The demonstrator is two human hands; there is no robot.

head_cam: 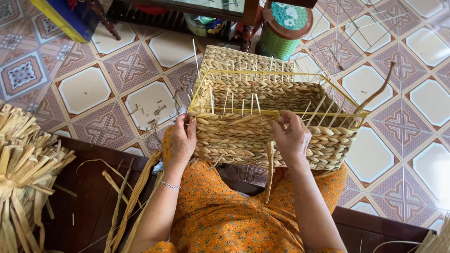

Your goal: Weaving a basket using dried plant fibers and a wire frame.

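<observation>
A rectangular woven straw basket (243, 140) with a yellow wire frame (262, 73) rests on my lap, thin pale stakes sticking up along its walls. My left hand (182, 139) grips the basket's near left corner. Over the near wall's top edge my right hand (292, 137) pinches the braided weave, with its fingers curled on the strand. A loose braided strand (270, 171) hangs down from the near wall by my right wrist. Another strand end (377, 91) sticks up at the right corner.
A bundle of dried straw (26, 164) lies at the left on a dark wooden bench (89, 201). Loose straw strips (133, 197) trail beside my left arm. A green woven stool (282, 28) and dark furniture legs (247, 35) stand beyond on the patterned tiled floor (84, 89).
</observation>
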